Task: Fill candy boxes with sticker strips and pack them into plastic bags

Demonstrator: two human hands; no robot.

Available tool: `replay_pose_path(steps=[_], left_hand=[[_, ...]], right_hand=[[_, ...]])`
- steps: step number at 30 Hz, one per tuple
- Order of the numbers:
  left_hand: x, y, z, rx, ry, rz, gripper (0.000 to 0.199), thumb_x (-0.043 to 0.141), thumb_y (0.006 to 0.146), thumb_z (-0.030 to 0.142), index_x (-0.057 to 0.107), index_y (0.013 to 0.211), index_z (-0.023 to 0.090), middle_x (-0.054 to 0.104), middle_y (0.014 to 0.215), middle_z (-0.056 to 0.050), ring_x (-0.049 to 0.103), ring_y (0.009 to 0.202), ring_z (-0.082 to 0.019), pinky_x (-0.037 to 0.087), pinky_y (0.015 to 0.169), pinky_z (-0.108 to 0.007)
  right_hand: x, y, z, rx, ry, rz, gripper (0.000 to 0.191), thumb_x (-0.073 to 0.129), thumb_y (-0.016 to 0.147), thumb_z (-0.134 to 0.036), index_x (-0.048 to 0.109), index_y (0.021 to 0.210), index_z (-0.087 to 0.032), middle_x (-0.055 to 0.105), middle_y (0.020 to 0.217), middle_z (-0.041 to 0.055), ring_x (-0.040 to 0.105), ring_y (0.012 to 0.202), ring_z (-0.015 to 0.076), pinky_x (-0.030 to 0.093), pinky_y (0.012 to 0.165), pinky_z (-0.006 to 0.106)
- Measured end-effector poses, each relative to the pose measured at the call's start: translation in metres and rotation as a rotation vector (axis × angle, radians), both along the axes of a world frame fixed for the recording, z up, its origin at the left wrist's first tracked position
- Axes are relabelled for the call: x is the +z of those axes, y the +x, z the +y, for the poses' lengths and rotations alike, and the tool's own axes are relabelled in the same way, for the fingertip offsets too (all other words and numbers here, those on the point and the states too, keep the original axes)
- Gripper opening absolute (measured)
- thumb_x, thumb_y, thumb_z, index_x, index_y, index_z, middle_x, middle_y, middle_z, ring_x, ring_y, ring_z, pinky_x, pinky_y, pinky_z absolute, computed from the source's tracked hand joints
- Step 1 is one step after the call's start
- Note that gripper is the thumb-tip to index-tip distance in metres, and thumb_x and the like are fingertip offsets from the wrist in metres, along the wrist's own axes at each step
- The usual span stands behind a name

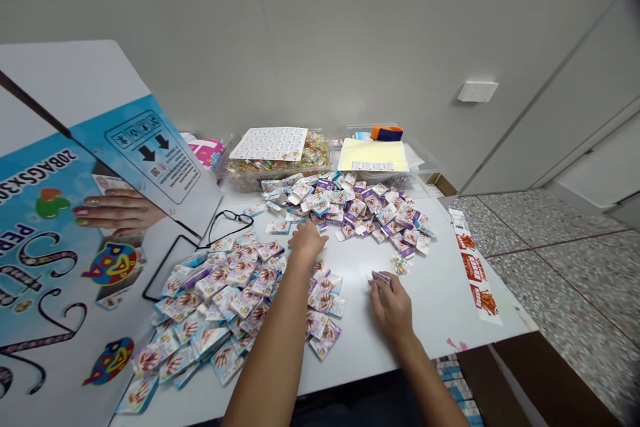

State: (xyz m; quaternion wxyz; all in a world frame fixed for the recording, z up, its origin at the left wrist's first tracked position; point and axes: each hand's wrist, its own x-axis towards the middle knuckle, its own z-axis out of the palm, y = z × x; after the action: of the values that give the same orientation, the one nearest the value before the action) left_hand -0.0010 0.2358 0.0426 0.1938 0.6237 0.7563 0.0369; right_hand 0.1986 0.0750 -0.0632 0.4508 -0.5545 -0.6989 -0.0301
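My left hand (307, 241) reaches forward over the table, fingers bent downward and thumb apart, at the near edge of a loose heap of small blue and purple boxes (350, 203). I see nothing held in it. Nearer me, my right hand (393, 310) is closed on a small printed box (381, 277), mostly hidden by the fingers. Just beyond that hand lies a little clear packet of coloured pieces (401, 264). To the left, a wide pile of flat printed boxes (240, 287) spreads under and beside my left forearm.
A large printed carton (165, 167) stands at the left, with glasses (233, 220) beside it. At the back are a clear bin of colourful packets (317, 150) and a tray with yellow paper (373, 155). A brown carton (550, 373) sits below the table's right edge.
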Motion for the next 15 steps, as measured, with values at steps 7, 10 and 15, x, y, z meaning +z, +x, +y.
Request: replay_pose_path(steps=[7, 10, 15], left_hand=[[-0.013, 0.011, 0.018, -0.006, 0.058, -0.141, 0.039, 0.067, 0.095, 0.035, 0.059, 0.129, 0.017, 0.060, 0.132, -0.011, 0.062, 0.116, -0.026, 0.054, 0.097, -0.048], [-0.006, 0.015, 0.016, -0.065, 0.144, -0.250, 0.038, 0.072, 0.088, 0.025, 0.060, 0.123, 0.013, 0.062, 0.126, -0.014, 0.061, 0.116, -0.027, 0.051, 0.097, -0.041], [0.014, 0.026, -0.021, -0.157, 0.319, -0.447, 0.019, 0.064, 0.087, 0.027, 0.062, 0.104, 0.017, 0.066, 0.110, -0.012, 0.061, 0.108, -0.025, 0.046, 0.092, -0.034]], right_hand=[[0.001, 0.000, 0.001, 0.051, -0.043, 0.090, 0.017, 0.056, 0.096, -0.016, 0.071, 0.102, -0.020, 0.068, 0.108, 0.0112, 0.070, 0.093, 0.0205, 0.059, 0.079, 0.034], [0.003, 0.000, 0.001, 0.051, -0.056, 0.150, 0.018, 0.055, 0.096, -0.018, 0.072, 0.102, -0.021, 0.069, 0.108, 0.0106, 0.071, 0.095, 0.0200, 0.059, 0.081, 0.033], [0.005, 0.001, 0.000, -0.064, -0.070, 0.324, 0.021, 0.054, 0.098, -0.028, 0.073, 0.098, -0.020, 0.071, 0.095, 0.0093, 0.071, 0.085, 0.0200, 0.059, 0.072, 0.031]])
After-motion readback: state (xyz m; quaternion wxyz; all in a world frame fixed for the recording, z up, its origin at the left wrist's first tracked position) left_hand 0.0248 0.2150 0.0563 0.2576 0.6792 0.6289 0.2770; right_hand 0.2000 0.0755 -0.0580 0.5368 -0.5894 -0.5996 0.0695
